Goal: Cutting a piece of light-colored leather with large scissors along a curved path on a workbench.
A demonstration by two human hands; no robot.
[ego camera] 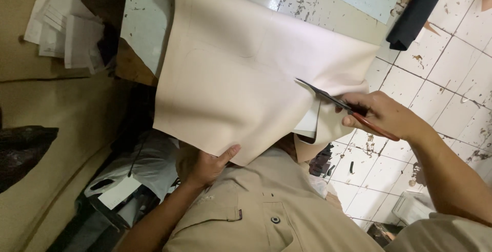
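A large cream-coloured sheet of leather-like material (236,72) hangs over the edge of a worn pale table (148,21), with faint drawn lines on it. My left hand (202,165) grips its lower edge, thumb on top. My right hand (382,114) holds scissors (333,101) with red-brown handles, their dark blades open and biting into the sheet's right edge. A cut flap of the sheet (320,129) droops below the blades.
Folded white papers (64,29) lie at the upper left. A dark cloth roll (417,11) rests at the upper right over a stained white tiled floor (446,78). Bags and clutter (133,180) sit below the table. My tan shirt (266,206) fills the lower middle.
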